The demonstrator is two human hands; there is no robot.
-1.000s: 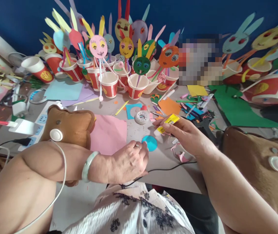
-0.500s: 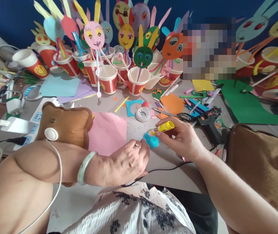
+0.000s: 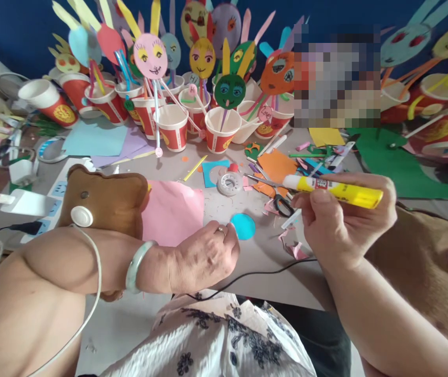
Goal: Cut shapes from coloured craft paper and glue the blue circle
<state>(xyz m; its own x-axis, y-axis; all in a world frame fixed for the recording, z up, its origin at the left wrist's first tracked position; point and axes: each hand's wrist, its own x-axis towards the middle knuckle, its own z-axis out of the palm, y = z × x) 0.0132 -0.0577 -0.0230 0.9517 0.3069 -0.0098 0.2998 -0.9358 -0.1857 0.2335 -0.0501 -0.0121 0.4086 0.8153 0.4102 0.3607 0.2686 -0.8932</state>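
A round blue paper circle (image 3: pixel 243 226) lies on the table in front of me. My left hand (image 3: pixel 211 256) is closed at its left edge, with the fingertips partly hidden behind the knuckles. Up and to the right, my right hand (image 3: pixel 345 220) is wrapped round a yellow glue stick (image 3: pixel 337 191), whose white end points left, away from the paper circle. Just beyond that white end lie scissors (image 3: pixel 282 204) with black handles. A roll of clear tape (image 3: pixel 230 183) sits behind the circle, beside a blue paper square (image 3: pixel 212 173) with a round hole cut in it.
Several red and white paper cups (image 3: pixel 172 128) with paper rabbit faces line the back. Pink paper (image 3: pixel 174 209) lies left of centre. Brown hand warmers (image 3: pixel 104 201) flank my arms. A black cable (image 3: pixel 263 273) crosses the front. Paper scraps and an orange sheet (image 3: pixel 279 166) lie to the right.
My right hand has moved right and up from the blue paper circle, taking the glue stick along. The circle now shows fully and flat. My left hand stays almost where it was.
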